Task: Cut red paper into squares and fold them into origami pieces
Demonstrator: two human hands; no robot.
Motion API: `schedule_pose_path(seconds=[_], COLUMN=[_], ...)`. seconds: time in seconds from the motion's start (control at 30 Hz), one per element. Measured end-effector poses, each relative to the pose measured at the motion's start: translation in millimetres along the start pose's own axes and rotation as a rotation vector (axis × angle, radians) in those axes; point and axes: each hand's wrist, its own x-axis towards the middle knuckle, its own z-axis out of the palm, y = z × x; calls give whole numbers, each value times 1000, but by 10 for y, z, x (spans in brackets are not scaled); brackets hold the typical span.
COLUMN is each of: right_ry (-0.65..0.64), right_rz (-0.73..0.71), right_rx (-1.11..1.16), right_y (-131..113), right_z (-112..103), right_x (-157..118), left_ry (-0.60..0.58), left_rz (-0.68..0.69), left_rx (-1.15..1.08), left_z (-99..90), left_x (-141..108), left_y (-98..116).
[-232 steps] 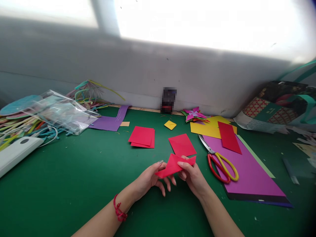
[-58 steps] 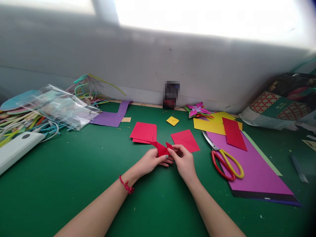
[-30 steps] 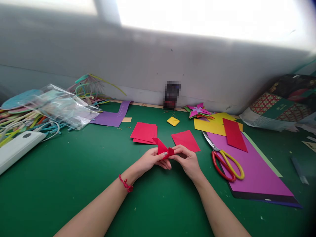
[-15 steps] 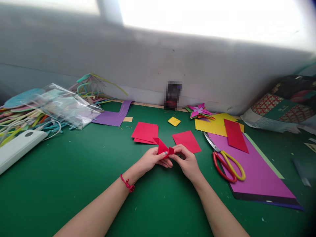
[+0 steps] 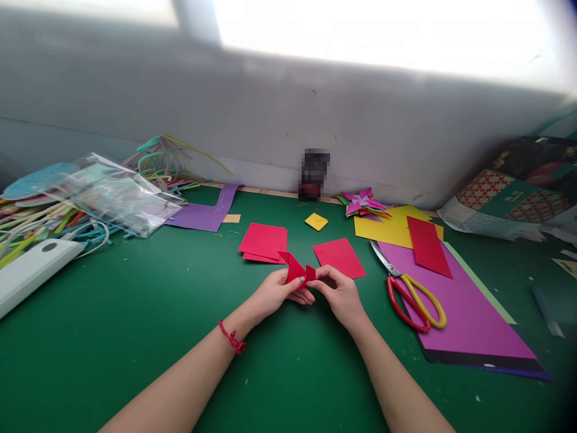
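Note:
A folded piece of red paper [image 5: 294, 270] is held up between both hands, with pointed flaps at its left and right. My left hand [image 5: 276, 293] grips it from the left, thumb on top and fingers underneath. At its right end, my right hand [image 5: 339, 296] pinches a small upright flap between thumb and fingers. Just behind the hands lie a stack of red paper squares [image 5: 262, 242] on the left and a single red square [image 5: 339, 257] on the right. A small folded yellow paper [image 5: 316, 222] rests farther back.
Scissors [image 5: 412, 294] lie on purple sheets [image 5: 473, 319] at right, beside a red strip [image 5: 429, 246] and yellow paper [image 5: 378, 233]. Folded paper stars [image 5: 363, 203] sit near the wall. At left are pipe cleaners [image 5: 27, 219], a plastic bag [image 5: 121, 198] and a white power strip [image 5: 38, 270].
The small flap at the right end of the red paper stands slightly more upright. Both hands keep nearly the same grip; the whole view has shifted a little.

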Motion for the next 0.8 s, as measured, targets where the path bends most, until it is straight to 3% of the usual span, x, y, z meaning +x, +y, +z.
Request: schedule_pose_path(seconds=[0.27, 0.47, 0.8], right_ry=[-8, -15, 57], right_rz=[66, 97, 116], right_rx=[30, 59, 71], right_y=[-28, 3, 45], right_z=[-3, -44, 10], right_x=[-3, 15, 12], left_ry=[-2, -51, 53], left_rz=[18, 61, 77], left_rx=[5, 131, 137], left_z=[5, 12, 60], left_x=[10, -5, 27], left_y=[-52, -61, -146])
